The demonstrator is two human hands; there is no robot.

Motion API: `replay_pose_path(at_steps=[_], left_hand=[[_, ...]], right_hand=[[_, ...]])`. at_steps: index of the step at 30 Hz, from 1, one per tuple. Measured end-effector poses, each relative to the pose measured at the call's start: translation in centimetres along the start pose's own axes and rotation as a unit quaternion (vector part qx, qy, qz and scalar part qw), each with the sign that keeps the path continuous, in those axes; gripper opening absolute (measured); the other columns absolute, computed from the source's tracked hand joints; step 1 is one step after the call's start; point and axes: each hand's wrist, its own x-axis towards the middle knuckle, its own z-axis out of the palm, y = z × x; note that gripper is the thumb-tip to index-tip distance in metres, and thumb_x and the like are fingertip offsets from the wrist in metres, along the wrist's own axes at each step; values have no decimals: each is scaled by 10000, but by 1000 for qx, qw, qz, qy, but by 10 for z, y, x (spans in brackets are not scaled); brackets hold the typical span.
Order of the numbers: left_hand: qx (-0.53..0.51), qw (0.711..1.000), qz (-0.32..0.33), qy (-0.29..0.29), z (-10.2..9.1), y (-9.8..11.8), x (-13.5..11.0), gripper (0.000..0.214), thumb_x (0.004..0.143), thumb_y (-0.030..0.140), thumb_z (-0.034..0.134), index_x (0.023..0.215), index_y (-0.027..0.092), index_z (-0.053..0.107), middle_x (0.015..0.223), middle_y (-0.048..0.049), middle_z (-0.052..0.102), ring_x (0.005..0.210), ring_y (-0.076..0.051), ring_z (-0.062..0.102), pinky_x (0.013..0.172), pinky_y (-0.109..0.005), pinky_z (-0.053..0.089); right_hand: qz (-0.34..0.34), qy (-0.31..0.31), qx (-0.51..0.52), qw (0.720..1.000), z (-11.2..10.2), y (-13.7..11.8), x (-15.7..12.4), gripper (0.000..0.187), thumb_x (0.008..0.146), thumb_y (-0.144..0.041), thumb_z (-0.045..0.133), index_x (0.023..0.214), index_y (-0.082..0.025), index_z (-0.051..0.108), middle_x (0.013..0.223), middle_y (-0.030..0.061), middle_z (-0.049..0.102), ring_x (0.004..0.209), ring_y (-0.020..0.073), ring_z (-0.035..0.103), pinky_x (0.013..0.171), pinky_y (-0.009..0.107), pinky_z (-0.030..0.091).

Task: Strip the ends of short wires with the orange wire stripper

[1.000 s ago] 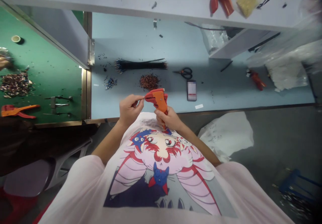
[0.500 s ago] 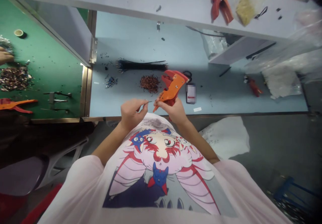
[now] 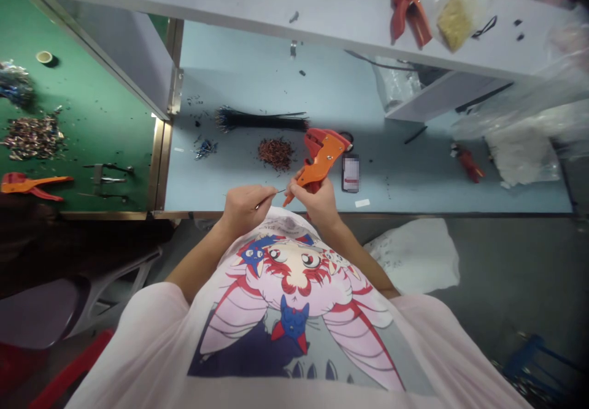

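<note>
At centre frame, just above the near edge of the pale blue worktop [image 3: 239,84], the left hand [image 3: 246,205] is curled nearly closed, its thumb and forefinger pinching a thin dark wire [image 3: 271,194] that points toward the right of the frame. The right hand [image 3: 318,202] is wrapped tight round the lower grips of an orange stripping tool [image 3: 322,154], whose head tilts up and to the right. Its thumb and forefinger reach the free end of the wire, so the two hands almost meet.

Behind the hands, mid-frame, lie a small heap of reddish-brown bits [image 3: 276,151], a bundle of black wires [image 3: 262,119] and a phone [image 3: 350,173] with its screen blurred. A second orange tool [image 3: 408,1] and a clear bag [image 3: 454,10] rest on the shelf at upper right.

A cartoon print fills the shirt [image 3: 294,311] at the bottom. The small lettering near its collar is too blurred to read, and no brand shows on the tools.
</note>
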Motion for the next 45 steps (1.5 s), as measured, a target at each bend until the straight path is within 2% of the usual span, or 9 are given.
replay_pose_path(at_steps=[4,8,12,17,19,22,28,36,45], left_hand=[[-1,997,-68,46,-12,-16,-10,129,782,164,589,833,196,703,694,-16,684,583,-98,570,591,-206,418],[-10,977,-189,95,-24,-32,-20,118,760,212,628,832,184,717,549,29,575,466,-64,429,511,-197,353],[-85,954,-263,119,-16,-28,-12,116,752,246,642,814,178,712,474,63,423,449,-54,337,461,-189,290],[-161,927,-306,144,1,-13,2,109,749,274,650,761,169,674,537,45,485,489,-57,387,470,-183,316],[-176,921,-309,156,1,-11,3,101,760,269,639,769,171,659,595,31,537,520,-61,431,495,-184,350],[-190,919,-302,165,-2,-13,4,89,778,253,616,790,172,651,661,12,585,569,-70,487,531,-189,389],[-219,916,-293,165,5,-19,14,84,776,249,627,796,174,658,695,5,610,605,-74,523,563,-194,417],[-216,942,-214,142,10,-7,32,65,792,240,619,776,187,652,692,5,586,617,-79,515,552,-208,402],[-140,971,-153,120,1,-6,30,33,778,192,624,771,191,655,671,8,584,597,-85,490,547,-226,384]], right_hand=[[-37,80,-9,996,-29,-2,12,322,697,-311,693,878,-209,448,692,-21,546,590,122,579,605,301,561],[-43,99,-44,993,-59,-4,23,330,689,-308,696,895,-213,456,756,-6,556,650,141,602,651,326,556],[-32,60,-131,989,-51,13,50,303,694,-312,662,895,-200,464,752,13,574,615,149,579,612,319,525],[-71,59,-282,955,-28,43,94,282,685,-286,645,895,-188,485,794,29,585,746,176,575,743,344,484],[-63,42,-274,959,-26,51,93,259,704,-259,602,923,-182,485,807,31,586,757,175,578,715,329,487],[-29,-15,-206,978,-29,53,73,273,696,-220,574,945,-180,470,815,25,587,705,154,585,592,271,491],[43,-80,-83,992,-31,32,27,278,695,-203,610,938,-160,482,781,11,588,633,128,580,536,258,515],[130,-262,58,955,-40,6,-2,328,747,-307,703,975,-142,533,842,38,607,748,140,604,690,297,538],[147,-298,92,939,-33,5,-5,308,754,-349,709,932,-138,571,817,38,622,738,135,608,701,285,534]])
